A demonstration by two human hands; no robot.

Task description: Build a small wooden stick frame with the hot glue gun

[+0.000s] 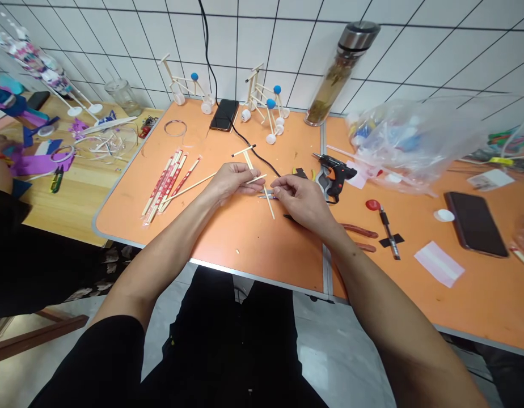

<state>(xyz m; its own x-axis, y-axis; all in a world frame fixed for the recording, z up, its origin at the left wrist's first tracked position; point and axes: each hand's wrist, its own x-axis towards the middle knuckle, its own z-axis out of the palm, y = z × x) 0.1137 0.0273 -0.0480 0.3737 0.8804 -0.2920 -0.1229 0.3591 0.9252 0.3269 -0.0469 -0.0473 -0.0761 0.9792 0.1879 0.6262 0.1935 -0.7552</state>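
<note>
My left hand (pixel 233 179) is closed around thin wooden sticks (pixel 250 164) joined at angles, held just above the orange table (pixel 245 238). One long stick runs out leftward from under that hand. My right hand (pixel 302 199) pinches a short thin piece beside the sticks; what it is I cannot make out. The two hands are almost touching at the table's middle.
Wrapped chopsticks (pixel 166 184) lie to the left. A black glue gun (pixel 335 170), pliers (pixel 359 231), a pen (pixel 388 224) and a dark phone (pixel 475 224) lie right. Stick models (pixel 266 105), a second phone (pixel 225 115), a bottle (pixel 338 71) and a plastic bag (pixel 410 141) stand behind. Another person sits far left.
</note>
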